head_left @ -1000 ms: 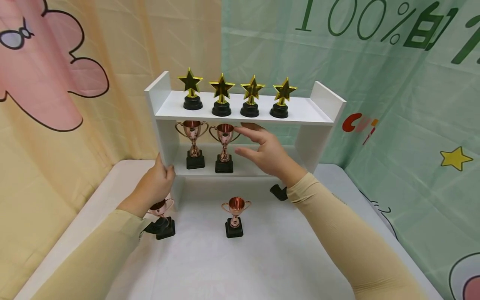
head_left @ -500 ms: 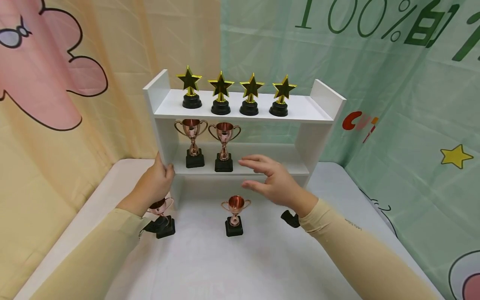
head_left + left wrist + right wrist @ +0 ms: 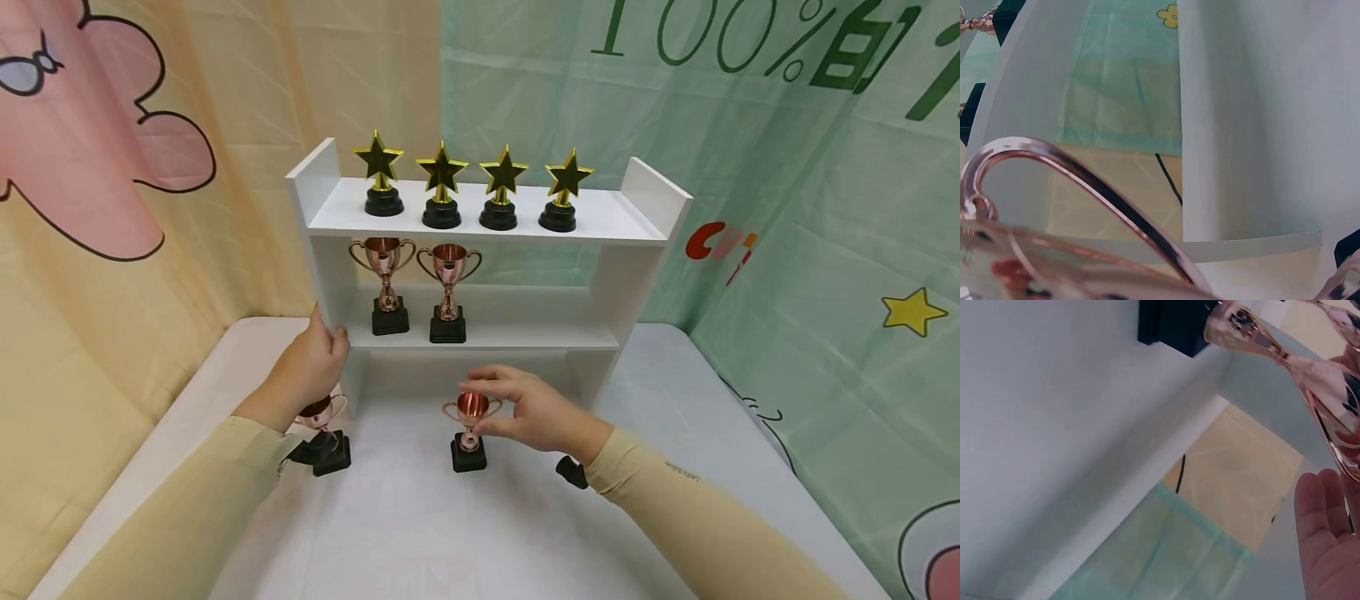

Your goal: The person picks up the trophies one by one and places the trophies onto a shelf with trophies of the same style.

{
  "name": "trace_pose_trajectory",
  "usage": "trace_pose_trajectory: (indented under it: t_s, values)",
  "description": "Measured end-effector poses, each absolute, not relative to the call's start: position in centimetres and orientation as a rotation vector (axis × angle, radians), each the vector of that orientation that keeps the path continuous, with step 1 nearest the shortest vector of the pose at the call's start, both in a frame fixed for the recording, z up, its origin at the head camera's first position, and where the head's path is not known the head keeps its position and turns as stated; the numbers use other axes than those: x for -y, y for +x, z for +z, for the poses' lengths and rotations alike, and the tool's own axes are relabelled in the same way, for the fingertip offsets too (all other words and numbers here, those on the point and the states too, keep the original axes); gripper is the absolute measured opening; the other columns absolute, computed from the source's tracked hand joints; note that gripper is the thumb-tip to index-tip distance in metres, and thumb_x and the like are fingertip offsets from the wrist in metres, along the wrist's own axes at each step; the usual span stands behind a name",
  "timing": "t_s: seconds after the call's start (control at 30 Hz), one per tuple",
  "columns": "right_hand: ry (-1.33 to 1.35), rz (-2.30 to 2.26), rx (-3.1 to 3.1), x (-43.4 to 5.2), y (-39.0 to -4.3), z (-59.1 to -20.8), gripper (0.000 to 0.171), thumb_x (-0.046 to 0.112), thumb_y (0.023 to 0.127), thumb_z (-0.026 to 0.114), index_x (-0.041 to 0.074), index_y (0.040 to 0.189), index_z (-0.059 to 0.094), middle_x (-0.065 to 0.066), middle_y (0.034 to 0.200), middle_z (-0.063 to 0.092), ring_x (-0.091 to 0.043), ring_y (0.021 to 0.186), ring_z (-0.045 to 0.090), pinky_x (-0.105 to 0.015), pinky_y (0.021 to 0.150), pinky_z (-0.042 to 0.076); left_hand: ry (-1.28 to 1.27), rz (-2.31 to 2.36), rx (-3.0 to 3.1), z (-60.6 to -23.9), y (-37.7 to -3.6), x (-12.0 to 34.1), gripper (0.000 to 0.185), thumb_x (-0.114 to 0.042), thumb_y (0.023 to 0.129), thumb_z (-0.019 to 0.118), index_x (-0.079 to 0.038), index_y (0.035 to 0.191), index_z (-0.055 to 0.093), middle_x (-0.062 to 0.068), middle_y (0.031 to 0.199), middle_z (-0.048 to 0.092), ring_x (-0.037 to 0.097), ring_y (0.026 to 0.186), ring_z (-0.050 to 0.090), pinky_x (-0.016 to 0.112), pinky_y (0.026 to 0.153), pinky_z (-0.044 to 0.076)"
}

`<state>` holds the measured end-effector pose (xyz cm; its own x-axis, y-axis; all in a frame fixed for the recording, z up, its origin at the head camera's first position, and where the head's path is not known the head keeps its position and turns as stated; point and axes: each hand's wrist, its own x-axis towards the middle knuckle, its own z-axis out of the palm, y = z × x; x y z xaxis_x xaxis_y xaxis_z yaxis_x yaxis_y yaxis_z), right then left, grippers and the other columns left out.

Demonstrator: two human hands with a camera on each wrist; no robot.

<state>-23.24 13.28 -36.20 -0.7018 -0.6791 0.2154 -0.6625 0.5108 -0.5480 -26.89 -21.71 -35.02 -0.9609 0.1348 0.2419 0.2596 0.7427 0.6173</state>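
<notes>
My left hand (image 3: 303, 371) grips the left side panel of a white shelf unit (image 3: 480, 218). Close to its wrist, a rose-gold trophy cup (image 3: 330, 450) on a black base stands on the table, partly hidden by the forearm; its curved handle (image 3: 1116, 206) crosses the left wrist view. My right hand (image 3: 536, 412) is at another rose-gold trophy cup (image 3: 468, 454), upright in front of the shelf. Its fingers reach past the rim and the thumb lies near the stem. In the right wrist view the extended fingers (image 3: 1313, 512) are beside the cup; any contact is unclear.
On the middle shelf stand two rose-gold trophies (image 3: 388, 317), left of centre. Several gold star trophies (image 3: 442, 179) line the top shelf. A white cloth covers the table (image 3: 525, 533), and printed curtains (image 3: 787, 208) hang behind and at the sides.
My right hand has come away from the second trophy on the middle shelf and moved down to the trophy on the table. The left hand stays on the side panel.
</notes>
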Motion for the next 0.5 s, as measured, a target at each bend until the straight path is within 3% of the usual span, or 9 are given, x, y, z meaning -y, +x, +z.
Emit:
trace_pose_trajectory:
  t_s: [0.17, 0.5]
  values:
    - [-1.176, -0.928, -2.706, -13.1, -23.5, -37.2, 0.059, 0.025, 0.094, 0.081, 0.019, 0.149, 0.062, -0.009, 0.158, 0.054, -0.028, 0.137, 0.06, -0.04, 0.099, 0.056, -0.315, -1.02, 2.761, -35.0, -26.9, 21.7, 0.069, -0.025, 0.112, 0.031, -0.009, 0.168, -0.007, 0.038, 0.162, 0.034, 0.06, 0.14, 0.047, 0.074, 0.112, 0.038]
    - [-1.212, -0.909, -2.73, -12.9, -23.7, -38.2, 0.055, 0.024, 0.096, 0.078, 0.019, 0.148, 0.063, -0.007, 0.152, 0.059, -0.026, 0.132, 0.064, -0.041, 0.099, 0.058, -0.318, -1.018, 2.76, -35.0, -26.9, 21.7, 0.069, -0.026, 0.112, 0.03, -0.01, 0.168, -0.008, 0.038, 0.163, 0.033, 0.06, 0.14, 0.046, 0.075, 0.112, 0.038]
